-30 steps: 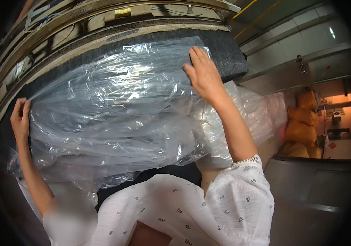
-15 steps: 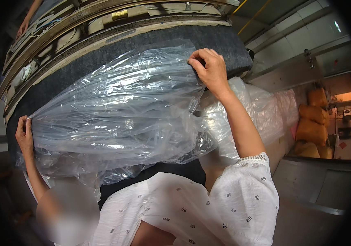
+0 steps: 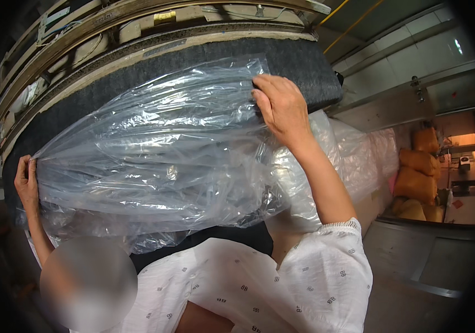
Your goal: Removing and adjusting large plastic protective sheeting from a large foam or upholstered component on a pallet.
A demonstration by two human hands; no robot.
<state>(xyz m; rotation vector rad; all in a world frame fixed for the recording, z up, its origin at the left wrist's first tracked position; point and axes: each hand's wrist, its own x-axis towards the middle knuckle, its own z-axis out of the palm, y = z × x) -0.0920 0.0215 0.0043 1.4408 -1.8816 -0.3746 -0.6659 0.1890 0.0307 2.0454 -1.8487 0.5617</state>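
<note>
- The dark grey mattress (image 3: 304,66) arcs across the top of the view from 9 to 2 o'clock; wooden frames (image 3: 110,22) stack behind it
- The clear plastic sheet (image 3: 154,161) drapes over the mattress's face, bunched and wrinkled toward 6 o'clock
- The right hand (image 3: 282,105), at 1 o'clock, pinches the sheet's top edge with fingers curled shut
- The left hand (image 3: 25,183), at 9 o'clock, grips the sheet's side edge, fingers pressed together
- Tan sacks (image 3: 417,177) sit at 3 o'clock, well apart
</note>
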